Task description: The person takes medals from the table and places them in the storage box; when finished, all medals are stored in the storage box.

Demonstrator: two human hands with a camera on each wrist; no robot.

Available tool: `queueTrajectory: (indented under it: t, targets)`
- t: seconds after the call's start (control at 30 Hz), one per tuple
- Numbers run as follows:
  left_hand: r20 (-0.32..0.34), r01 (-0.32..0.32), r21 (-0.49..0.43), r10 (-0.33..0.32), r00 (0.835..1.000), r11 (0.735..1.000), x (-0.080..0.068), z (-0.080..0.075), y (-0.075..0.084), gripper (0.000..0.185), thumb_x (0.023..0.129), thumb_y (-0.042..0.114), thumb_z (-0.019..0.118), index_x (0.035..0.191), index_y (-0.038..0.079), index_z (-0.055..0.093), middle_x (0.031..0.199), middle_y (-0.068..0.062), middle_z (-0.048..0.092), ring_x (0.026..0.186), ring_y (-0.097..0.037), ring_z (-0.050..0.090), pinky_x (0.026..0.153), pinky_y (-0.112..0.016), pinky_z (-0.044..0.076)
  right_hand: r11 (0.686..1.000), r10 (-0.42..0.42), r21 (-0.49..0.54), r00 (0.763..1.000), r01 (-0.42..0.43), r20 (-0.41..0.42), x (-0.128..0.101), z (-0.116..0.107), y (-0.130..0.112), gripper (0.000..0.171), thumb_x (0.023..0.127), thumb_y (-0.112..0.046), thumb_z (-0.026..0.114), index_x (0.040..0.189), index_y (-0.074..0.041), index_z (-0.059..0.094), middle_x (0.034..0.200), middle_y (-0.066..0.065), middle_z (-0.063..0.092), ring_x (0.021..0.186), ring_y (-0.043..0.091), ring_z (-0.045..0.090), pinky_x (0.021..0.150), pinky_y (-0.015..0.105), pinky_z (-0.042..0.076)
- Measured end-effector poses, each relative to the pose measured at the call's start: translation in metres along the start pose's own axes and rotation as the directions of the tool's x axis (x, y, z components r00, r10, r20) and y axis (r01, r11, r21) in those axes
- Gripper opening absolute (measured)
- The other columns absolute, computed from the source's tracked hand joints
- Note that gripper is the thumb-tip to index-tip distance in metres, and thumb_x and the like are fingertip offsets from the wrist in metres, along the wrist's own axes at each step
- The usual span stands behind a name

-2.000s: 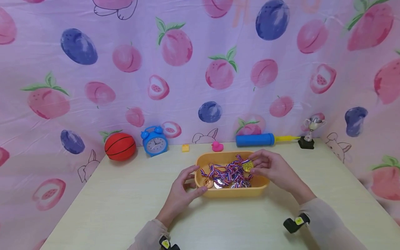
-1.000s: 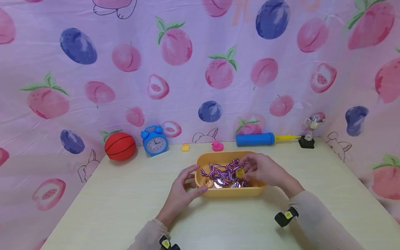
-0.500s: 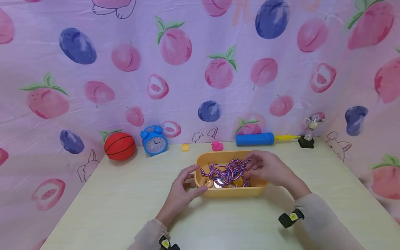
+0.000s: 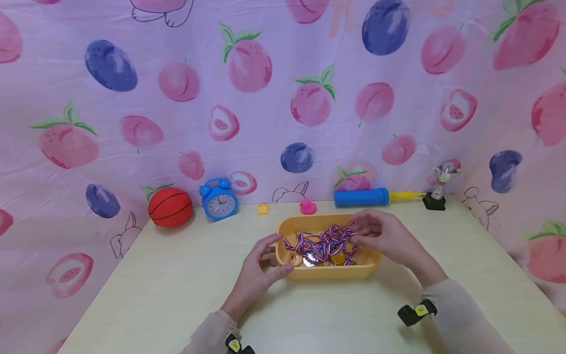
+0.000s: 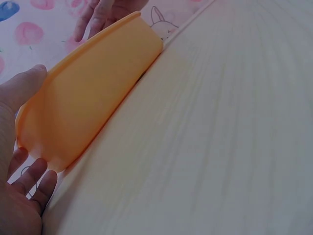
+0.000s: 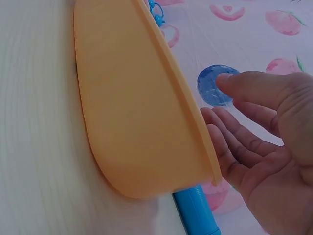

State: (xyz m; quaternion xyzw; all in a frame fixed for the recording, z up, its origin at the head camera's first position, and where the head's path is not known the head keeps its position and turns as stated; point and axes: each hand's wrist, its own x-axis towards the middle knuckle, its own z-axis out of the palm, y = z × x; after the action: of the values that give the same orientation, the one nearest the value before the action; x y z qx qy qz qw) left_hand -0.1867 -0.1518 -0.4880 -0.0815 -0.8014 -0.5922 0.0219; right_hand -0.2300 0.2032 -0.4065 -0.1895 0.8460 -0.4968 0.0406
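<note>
A yellow-orange plastic bin (image 4: 327, 272) sits on the table, with a tangle of striped red, white and blue ribbons (image 4: 329, 242) inside. Among the ribbons lie several medals: a gold one (image 4: 338, 257), a bronze-coloured one (image 4: 295, 258) and a shiny silver one (image 4: 311, 259). My left hand (image 4: 260, 268) holds the bin's left end, thumb on the near rim and fingers around the side. Over the right end hovers my right hand (image 4: 383, 237). In the right wrist view its thumb (image 6: 254, 88) and fingers stand apart, with nothing visible between them.
Along the back of the table stand a small basketball (image 4: 170, 207), a blue alarm clock (image 4: 219, 200), a yellow block (image 4: 263, 209), a pink duck (image 4: 307, 207), a blue pump (image 4: 362, 197) and a trophy cup (image 4: 438, 187). A fruit-print cloth (image 4: 265, 123) hangs behind.
The gold medal, earlier in my right hand's fingers, went down into the bin and now lies on the ribbons. My right hand has since drawn back slightly right. The left hand stays put.
</note>
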Motion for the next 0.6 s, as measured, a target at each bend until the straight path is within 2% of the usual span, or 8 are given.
queueTrajectory:
  t: [0.13, 0.3, 0.47, 0.6]
  targets:
    - [0.005, -0.007, -0.002, 0.007, 1.0, 1.0, 0.0, 0.0, 0.0, 0.072, 0.097, 0.026, 0.09, 0.161, 0.026, 0.057, 0.163, 0.004, 0.054, 0.127, -0.029, 0.066, 0.111, -0.05, 0.055, 1.0, 0.003, -0.004, 1.0, -0.003, -0.023, -0.002, -0.001, 0.0, 0.045, 0.1, -0.011, 0.086, 0.14, -0.006, 0.068, 0.133, 0.023, 0.074, 0.11, 0.029, 0.076, 0.088, 0.025, 0.064]
    - [0.013, -0.008, -0.002, 0.008, 1.0, 1.0, 0.0, -0.001, -0.001, 0.073, 0.097, 0.027, 0.09, 0.162, 0.026, 0.057, 0.163, 0.004, 0.054, 0.128, -0.028, 0.065, 0.111, -0.049, 0.054, 0.999, -0.034, -0.044, 0.998, 0.032, -0.052, -0.007, -0.004, -0.002, 0.047, 0.1, -0.017, 0.086, 0.143, -0.008, 0.067, 0.137, 0.02, 0.074, 0.115, 0.031, 0.074, 0.09, 0.026, 0.063]
    - [0.007, 0.011, -0.011, -0.011, 1.0, 1.0, -0.001, -0.002, 0.0, 0.075, 0.096, 0.027, 0.091, 0.162, 0.032, 0.055, 0.158, -0.001, 0.058, 0.126, -0.029, 0.065, 0.11, -0.049, 0.055, 0.984, -0.083, -0.163, 0.992, 0.067, -0.096, -0.013, -0.009, -0.005, 0.049, 0.102, -0.025, 0.085, 0.145, -0.011, 0.066, 0.136, 0.014, 0.075, 0.121, 0.032, 0.073, 0.099, 0.041, 0.061]
    - [-0.008, 0.024, 0.003, -0.024, 1.0, 1.0, -0.002, -0.004, 0.001, 0.077, 0.096, 0.031, 0.091, 0.163, 0.038, 0.053, 0.157, -0.001, 0.058, 0.129, -0.03, 0.063, 0.11, -0.051, 0.057, 0.967, -0.123, -0.237, 0.984, 0.091, -0.126, -0.016, -0.011, -0.006, 0.055, 0.102, -0.032, 0.085, 0.149, -0.012, 0.063, 0.143, 0.012, 0.069, 0.126, 0.034, 0.07, 0.101, 0.052, 0.062]
